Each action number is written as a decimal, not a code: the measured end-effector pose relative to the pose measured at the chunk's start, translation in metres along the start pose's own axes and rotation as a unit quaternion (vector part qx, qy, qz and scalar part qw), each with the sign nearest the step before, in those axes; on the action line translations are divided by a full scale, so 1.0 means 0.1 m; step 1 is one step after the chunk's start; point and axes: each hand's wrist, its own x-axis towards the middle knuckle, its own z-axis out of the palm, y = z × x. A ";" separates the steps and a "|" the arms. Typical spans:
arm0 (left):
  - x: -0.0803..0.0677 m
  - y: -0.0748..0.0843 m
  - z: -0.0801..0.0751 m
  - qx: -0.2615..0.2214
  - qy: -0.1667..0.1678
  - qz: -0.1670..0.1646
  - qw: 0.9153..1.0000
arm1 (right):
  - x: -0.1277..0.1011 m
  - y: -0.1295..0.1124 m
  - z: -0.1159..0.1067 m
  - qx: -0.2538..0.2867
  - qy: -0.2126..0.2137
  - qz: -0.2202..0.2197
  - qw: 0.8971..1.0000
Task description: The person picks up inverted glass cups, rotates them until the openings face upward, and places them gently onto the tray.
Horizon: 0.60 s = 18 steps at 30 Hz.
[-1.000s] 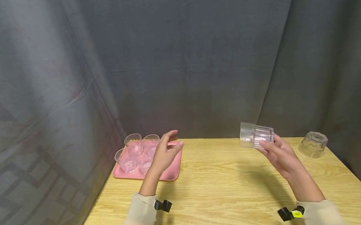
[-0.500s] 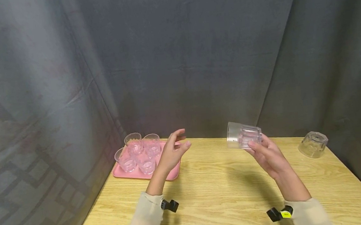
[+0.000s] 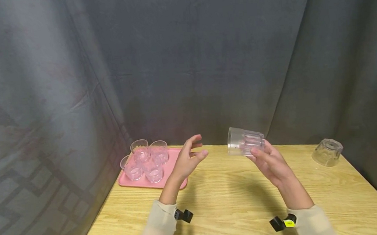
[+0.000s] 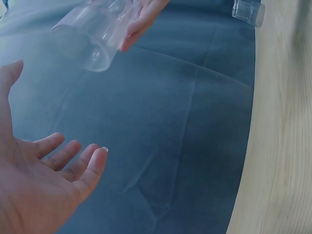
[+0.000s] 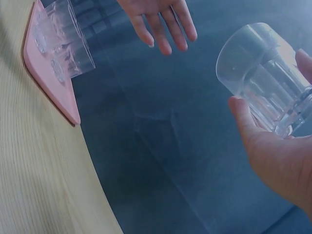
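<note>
My right grip (image 3: 274,164) holds a clear tumbler (image 3: 246,141) sideways, right of the pink tray (image 3: 170,166); my empty left grip (image 3: 185,164), fingers loose, hangs near the tray. Four glasses (image 3: 154,174) stand on it, apparently done; the held one and an upturned tumbler (image 3: 327,153), well right of it, seem to remain

The left wrist view's top edge cuts off part of the fluted tumbler (image 4: 84,38) and the right hand (image 4: 145,18).
</note>
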 end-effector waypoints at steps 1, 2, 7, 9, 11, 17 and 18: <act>0.00 0.00 0.01 -0.004 -0.004 -0.001 1.000 | 0.00 0.00 0.02 0.003 -0.002 -0.002 1.000; 0.00 0.01 0.02 -0.005 -0.008 -0.003 1.000 | 0.01 0.01 0.03 0.006 -0.003 -0.004 1.000; 0.01 0.03 0.08 -0.012 -0.033 -0.018 0.999 | 0.04 0.03 0.09 0.010 -0.005 -0.007 1.000; 0.02 0.05 0.10 -0.010 -0.046 -0.015 0.999 | 0.05 0.03 0.11 0.005 -0.009 -0.004 1.000; 0.03 0.06 0.13 -0.004 -0.059 -0.008 0.998 | 0.07 0.04 0.14 -0.001 -0.012 -0.003 1.000; 0.05 0.09 0.18 0.003 -0.089 0.010 0.996 | 0.08 0.06 0.18 -0.010 -0.022 -0.003 1.000; 0.05 0.09 0.19 0.001 -0.092 0.012 0.996 | 0.08 0.06 0.18 -0.008 -0.023 -0.002 1.000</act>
